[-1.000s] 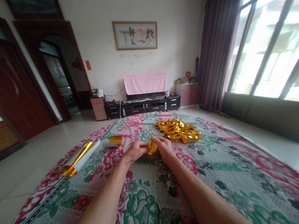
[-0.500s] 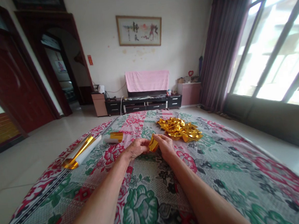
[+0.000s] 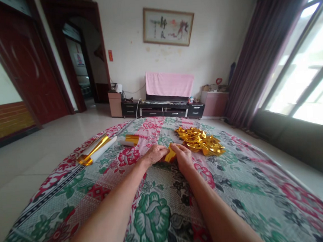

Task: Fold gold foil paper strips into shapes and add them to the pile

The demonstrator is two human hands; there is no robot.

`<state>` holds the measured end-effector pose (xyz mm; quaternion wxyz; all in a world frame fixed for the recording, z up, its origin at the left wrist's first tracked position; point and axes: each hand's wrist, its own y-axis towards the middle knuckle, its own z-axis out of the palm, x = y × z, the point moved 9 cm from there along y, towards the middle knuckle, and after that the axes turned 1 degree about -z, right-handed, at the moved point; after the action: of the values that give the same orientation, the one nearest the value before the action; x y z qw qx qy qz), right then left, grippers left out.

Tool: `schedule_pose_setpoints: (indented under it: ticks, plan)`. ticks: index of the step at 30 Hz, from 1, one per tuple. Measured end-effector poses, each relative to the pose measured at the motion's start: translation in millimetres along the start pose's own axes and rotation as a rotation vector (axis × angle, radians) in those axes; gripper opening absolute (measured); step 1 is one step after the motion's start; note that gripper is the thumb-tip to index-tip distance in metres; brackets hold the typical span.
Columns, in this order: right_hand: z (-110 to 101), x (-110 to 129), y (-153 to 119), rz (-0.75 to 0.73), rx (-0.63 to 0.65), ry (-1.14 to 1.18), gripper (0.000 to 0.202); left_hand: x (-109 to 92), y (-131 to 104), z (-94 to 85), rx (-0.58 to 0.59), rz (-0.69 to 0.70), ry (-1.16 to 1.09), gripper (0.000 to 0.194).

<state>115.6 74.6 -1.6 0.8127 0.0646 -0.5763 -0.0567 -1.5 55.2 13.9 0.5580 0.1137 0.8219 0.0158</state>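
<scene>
Surface: floral cloth, red, green and grey pattern, spread flat; both forearms lie stretched over it from 6 o'clock toward the centre.
Left hand: knuckles up, fingers curled closed, pinching the left edge of the gold foil piece.
Right hand: fingers bent closed on the right edge of the same piece, thumb side toward the left hand; the two hands almost touch.
Gold foil piece: small, shiny, creased; sits between the two hands just above the cloth at about the cloth's centre. Whether it rests on the cloth, cannot tell.
Foil pile: heap of crumpled gold pieces at 1 o'clock from the hands, just beyond the right hand, lying on the cloth.
Small foil roll: short roll, white with a gold end, at 10 o'clock from the hands, near them.
Long foil roll: white and gold, lying slantwise at 9 to 10 o'clock, at the cloth's left edge, well apart from the hands.
Room, 12 o'clock: low dark cabinet against the far wall, pink cloth draped above it, framed picture higher up.
Room, 3 o'clock: dark curtain beside a bright window.
Room, 9 o'clock: dark red doors and tiled floor.
</scene>
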Motion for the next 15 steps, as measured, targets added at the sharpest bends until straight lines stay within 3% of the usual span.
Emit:
schedule_pose_setpoints:
  ticks: [10,15]
  plan:
    - [1.6,-0.9,-0.9,0.067,-0.003,0.103,0.028,-0.8,-8.6,3.1,0.122,-0.081,-0.051,0.021]
    - [1.4,3.4,0.0,0.004,0.005,0.026,0.027,-1.7,-8.8,4.0,0.134,-0.084,-0.083,0.02]
